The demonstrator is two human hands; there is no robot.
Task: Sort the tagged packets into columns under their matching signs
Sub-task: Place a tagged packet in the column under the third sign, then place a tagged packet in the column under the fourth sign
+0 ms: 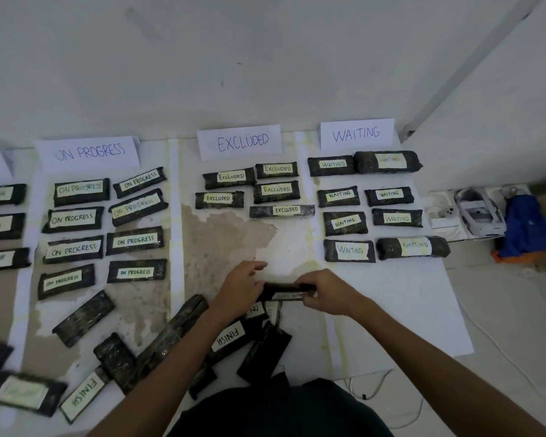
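Observation:
A dark packet [286, 291] is held between both hands above the unsorted pile; its tag is blurred and unreadable. My left hand [238, 287] holds its left end and my right hand [323, 291] grips its right end. Paper signs ON PROGRESS [89, 152], EXCLUDED [240, 141] and WAITING [356, 134] stand along the wall. Tagged packets lie in columns under each: several ON PROGRESS packets [81, 190], several EXCLUDED packets [229, 178] and several WAITING packets [349, 250]. FINISH packets [0, 193] lie at the far left edge.
An unsorted heap of packets [167, 339] lies near me, some face down, two reading FINISH [229, 337]. A white device in an open box [478, 212] and a blue bag [525, 228] sit at the right. Thin cables [382, 383] run over the floor.

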